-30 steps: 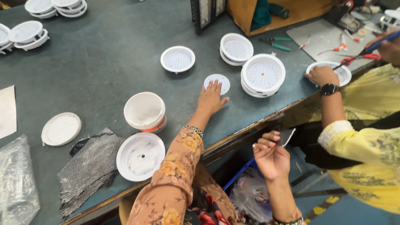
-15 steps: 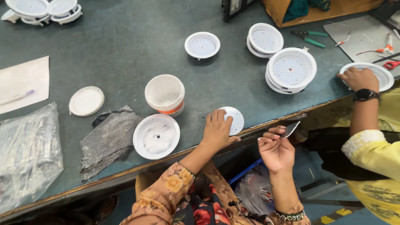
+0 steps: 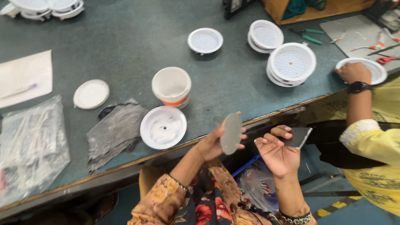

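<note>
Head view: grey disc [image 3: 231, 133] in left hand [image 3: 212, 143].

A clear plastic bag [image 3: 31, 143] lies flat and crumpled on the table at the far left, well apart from the fingers of the left hand [image 3: 214, 141], beyond the white round housing and the grey mesh cloth; its contents are too blurred to tell. A second clear bag [image 3: 260, 187], creased, with red and dark print, hangs below the table edge just under the right hand [image 3: 278, 155], near its wrist. Beside the first bag, farther from the fingers, lies a pale flat sheet [image 3: 25, 77], possibly an envelope.
</note>
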